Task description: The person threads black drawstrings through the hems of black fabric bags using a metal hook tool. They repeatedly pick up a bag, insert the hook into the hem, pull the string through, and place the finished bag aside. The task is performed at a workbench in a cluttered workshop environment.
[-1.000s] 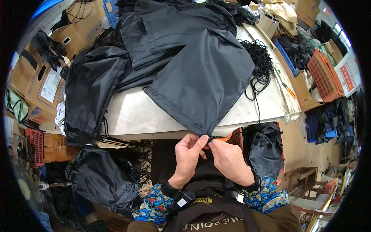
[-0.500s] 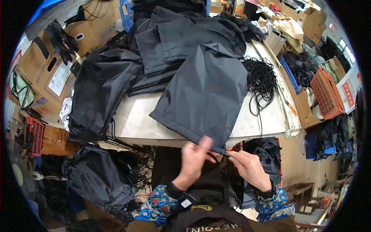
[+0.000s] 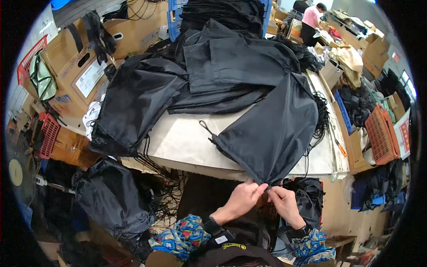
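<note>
A black drawstring bag [image 3: 275, 129] lies over the table's near right part, its near end bunched into a narrow point at the table edge. My left hand [image 3: 242, 200] pinches that gathered end between thumb and fingers. Right beside it, my right hand [image 3: 286, 204] is closed on the same end, and the exact bit between its fingertips is too small to make out. A small cord loop [image 3: 206, 127] sticks out from the bag's left corner onto the white tabletop [image 3: 191, 138]. Beyond lie stacked black fabric bags [image 3: 240, 60].
Another pile of black bags [image 3: 138, 98] drapes over the table's left side, cords hanging down. Tangled black cord [image 3: 321, 118] lies at right, near an orange-handled tool [image 3: 340, 148]. Cardboard boxes [image 3: 73, 84] stand left, an orange crate [image 3: 381, 135] right. A person [image 3: 310, 22] stands far back.
The bag's near edge, stretched fairly straight before, is now gathered together. My hands have come closer together, and a cord loop now shows at the left corner. The view has shifted.
</note>
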`<state>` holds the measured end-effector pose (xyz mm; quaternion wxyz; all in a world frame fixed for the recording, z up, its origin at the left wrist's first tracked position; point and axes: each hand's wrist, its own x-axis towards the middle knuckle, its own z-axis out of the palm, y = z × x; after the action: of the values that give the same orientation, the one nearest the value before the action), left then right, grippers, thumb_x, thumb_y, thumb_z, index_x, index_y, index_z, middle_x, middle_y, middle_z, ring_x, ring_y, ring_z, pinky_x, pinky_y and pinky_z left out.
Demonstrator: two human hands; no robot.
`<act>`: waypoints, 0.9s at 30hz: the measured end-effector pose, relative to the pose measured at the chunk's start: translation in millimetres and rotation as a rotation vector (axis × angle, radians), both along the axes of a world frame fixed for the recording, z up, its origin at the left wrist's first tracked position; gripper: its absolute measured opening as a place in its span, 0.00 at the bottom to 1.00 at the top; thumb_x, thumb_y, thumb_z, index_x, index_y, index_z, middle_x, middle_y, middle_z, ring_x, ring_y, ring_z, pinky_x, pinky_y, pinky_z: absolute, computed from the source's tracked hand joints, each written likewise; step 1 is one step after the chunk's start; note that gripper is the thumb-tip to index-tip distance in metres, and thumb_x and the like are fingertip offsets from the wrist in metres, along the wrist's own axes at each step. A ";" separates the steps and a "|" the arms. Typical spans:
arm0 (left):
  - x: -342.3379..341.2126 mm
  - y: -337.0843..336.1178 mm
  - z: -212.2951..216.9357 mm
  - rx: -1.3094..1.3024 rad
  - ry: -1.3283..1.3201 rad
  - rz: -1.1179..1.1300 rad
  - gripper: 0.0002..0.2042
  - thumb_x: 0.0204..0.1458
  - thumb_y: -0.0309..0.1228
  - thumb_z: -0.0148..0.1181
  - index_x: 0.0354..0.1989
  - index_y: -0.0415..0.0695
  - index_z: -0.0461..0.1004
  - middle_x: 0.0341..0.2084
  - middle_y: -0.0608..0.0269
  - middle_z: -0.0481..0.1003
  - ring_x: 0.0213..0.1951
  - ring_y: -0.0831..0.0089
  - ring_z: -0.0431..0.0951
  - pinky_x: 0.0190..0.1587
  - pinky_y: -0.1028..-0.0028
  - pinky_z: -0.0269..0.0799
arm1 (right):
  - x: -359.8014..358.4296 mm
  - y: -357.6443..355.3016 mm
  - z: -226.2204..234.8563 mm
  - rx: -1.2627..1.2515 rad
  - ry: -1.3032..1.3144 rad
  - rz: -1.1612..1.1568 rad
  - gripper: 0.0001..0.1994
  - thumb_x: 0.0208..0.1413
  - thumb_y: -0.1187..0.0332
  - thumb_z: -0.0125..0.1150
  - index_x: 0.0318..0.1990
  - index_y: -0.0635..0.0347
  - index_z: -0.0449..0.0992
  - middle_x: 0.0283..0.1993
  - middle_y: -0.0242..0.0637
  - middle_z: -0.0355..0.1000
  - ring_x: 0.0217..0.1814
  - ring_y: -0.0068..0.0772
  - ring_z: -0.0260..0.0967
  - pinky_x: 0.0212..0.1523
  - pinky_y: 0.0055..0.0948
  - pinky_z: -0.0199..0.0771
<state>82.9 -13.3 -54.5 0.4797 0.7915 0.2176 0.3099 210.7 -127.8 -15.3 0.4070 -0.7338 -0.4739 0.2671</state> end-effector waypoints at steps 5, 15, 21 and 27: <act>0.2 20.6 19.4 -0.871 -0.432 0.048 0.09 0.56 0.27 0.56 0.26 0.36 0.70 0.26 0.73 0.72 0.30 0.89 0.66 0.29 0.79 0.66 | -5.7 -9.2 7.6 -0.026 0.044 0.091 0.08 0.57 0.73 0.54 0.28 0.67 0.75 0.19 0.36 0.72 0.22 0.25 0.70 0.24 0.24 0.65; 4.1 8.0 9.3 0.270 -0.193 0.176 0.04 0.51 0.22 0.57 0.31 0.36 0.69 0.20 0.49 0.67 0.20 0.52 0.70 0.20 0.68 0.66 | 24.6 78.2 134.4 0.519 -0.507 0.078 0.25 0.56 0.70 0.57 0.60 0.67 0.60 0.53 0.50 0.69 0.55 0.49 0.66 0.55 0.34 0.65; -9.4 21.0 3.2 0.550 -0.015 0.313 0.05 0.53 0.27 0.57 0.31 0.41 0.68 0.18 0.49 0.68 0.18 0.51 0.71 0.18 0.61 0.66 | 26.9 89.3 179.0 0.542 -0.106 0.184 0.13 0.64 0.65 0.47 0.34 0.64 0.76 0.32 0.33 0.76 0.38 0.29 0.72 0.44 0.24 0.67; -92.4 92.0 -5.0 0.505 0.388 0.635 0.08 0.54 0.32 0.55 0.35 0.42 0.67 0.21 0.50 0.74 0.22 0.49 0.75 0.22 0.56 0.69 | 146.4 -8.0 245.9 1.358 0.035 -0.501 0.18 0.65 0.60 0.46 0.53 0.65 0.70 0.35 0.30 0.70 0.34 0.15 0.64 0.25 0.12 0.58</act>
<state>-9.5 78.7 -59.5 0.1027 0.8212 0.4532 0.3313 357.1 -135.8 230.7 0.8296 -0.4012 -0.3463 -0.1760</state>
